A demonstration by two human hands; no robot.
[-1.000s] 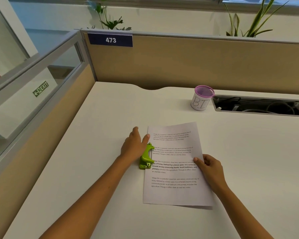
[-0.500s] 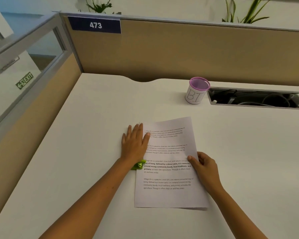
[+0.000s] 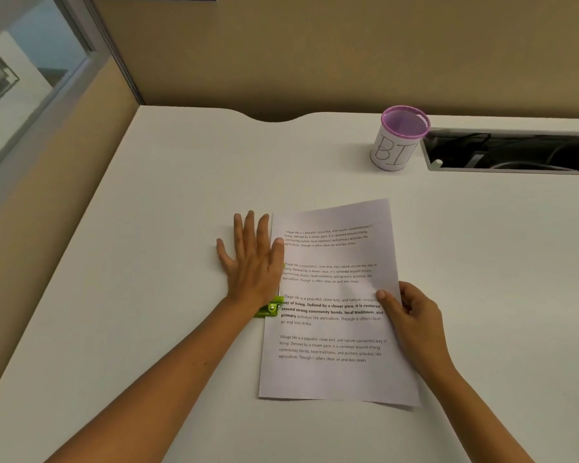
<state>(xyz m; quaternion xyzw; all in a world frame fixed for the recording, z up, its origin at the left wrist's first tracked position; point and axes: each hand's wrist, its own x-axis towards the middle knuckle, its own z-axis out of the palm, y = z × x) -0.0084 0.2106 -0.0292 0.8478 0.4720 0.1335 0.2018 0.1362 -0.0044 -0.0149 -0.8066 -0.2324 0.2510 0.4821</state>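
Note:
A printed white sheet of paper (image 3: pixel 335 372) lies on the white desk (image 3: pixel 147 262). A green hole punch (image 3: pixel 268 309) sits at the sheet's left edge, mostly hidden under my left hand (image 3: pixel 253 262). That hand lies flat on top of the punch with its fingers straight and spread, the thumb over the paper's edge. My right hand (image 3: pixel 411 315) holds the sheet's right edge, thumb on top and fingers curled beneath.
A white cup with a pink rim (image 3: pixel 398 138) stands at the back right, next to an open cable slot (image 3: pixel 515 152) in the desk. Tan partition walls (image 3: pixel 315 45) close off the back and left sides.
My left hand went from cupping the green punch to lying flat over it with fingers spread. The camera tilted down and closer. My right hand kept its hold on the paper.

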